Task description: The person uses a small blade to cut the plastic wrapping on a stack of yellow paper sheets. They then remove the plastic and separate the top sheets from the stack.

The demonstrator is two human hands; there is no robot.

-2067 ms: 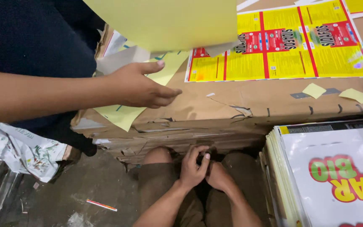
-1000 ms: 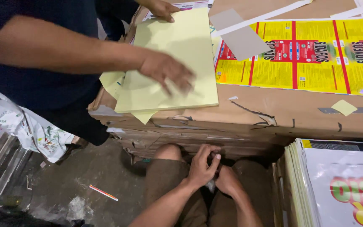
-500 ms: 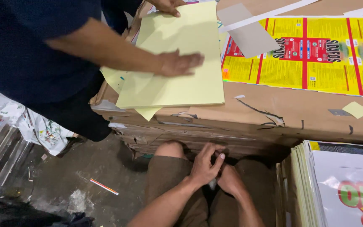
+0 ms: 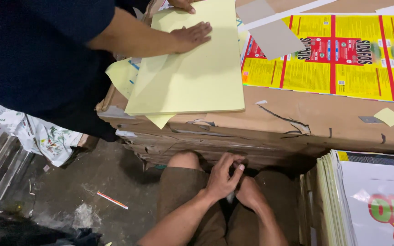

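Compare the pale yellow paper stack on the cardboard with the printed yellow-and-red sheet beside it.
The pale yellow paper stack is blank and thick; the printed sheet is a single layer of bright yellow panels split by red bands. A co-worker's hand presses on the stack; nothing touches the printed sheet. The stack overhangs the cardboard pile near its corner; the sheet lies further in. Both lie flat.

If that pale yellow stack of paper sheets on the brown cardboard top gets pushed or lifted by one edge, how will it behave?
The pale yellow stack of paper sheets would probably sag if lifted by one edge: its sheets look thin. Pushed, the top sheets may slide and fan, since a loose corner already sticks out underneath. The co-worker's hand lies flat on it, and the brown cardboard top looks smooth.
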